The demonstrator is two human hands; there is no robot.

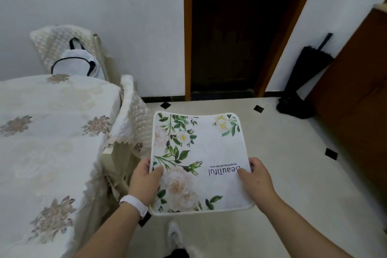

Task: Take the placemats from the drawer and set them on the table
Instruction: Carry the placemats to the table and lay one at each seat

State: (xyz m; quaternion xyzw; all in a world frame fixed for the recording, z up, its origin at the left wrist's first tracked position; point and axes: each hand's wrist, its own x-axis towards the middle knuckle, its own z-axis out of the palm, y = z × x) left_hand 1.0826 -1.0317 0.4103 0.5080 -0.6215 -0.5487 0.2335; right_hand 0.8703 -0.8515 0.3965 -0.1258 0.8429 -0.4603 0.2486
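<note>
A white placemat printed with green leaves, pale flowers and the word "Beautiful" is held flat in the air above the floor, right of the table. My left hand grips its left edge, thumb on top. My right hand grips its right edge, thumb on the print. A white band sits on my left wrist. The table, covered by a cream cloth with brownish flower patches, fills the left side. No drawer is in view.
A chair with a quilted cream cover stands tucked at the table's near corner; another chair at the back holds a white bag. A dark doorway lies ahead. A black umbrella leans by a brown cabinet on the right.
</note>
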